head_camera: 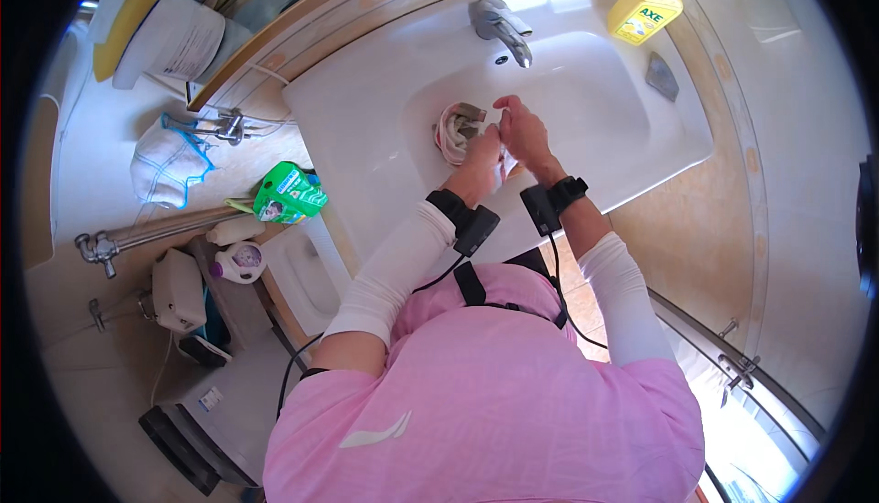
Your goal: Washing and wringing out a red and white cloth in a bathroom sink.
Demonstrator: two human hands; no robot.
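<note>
A bunched, wet-looking cloth (453, 133), whitish with pink and grey parts, lies in the left part of the white ceramic washbasin (590, 112). My left hand (483, 158) is closed on part of this cloth, and some of it shows between my two hands. My right hand (523, 133) is against the cloth beside my left hand, its fingers bent; whether they grip it is hard to tell. Above and behind my hands stands the chrome faucet (505, 28), and no water stream can be made out.
A yellow dish soap bottle (645, 5) and a grey stone-like piece (662, 77) sit on the basin's right rim. On the left are a green refill pouch (290, 194), a hanging white cloth with blue edging (172, 160), a metal pipe (172, 232) and a white jug (240, 262).
</note>
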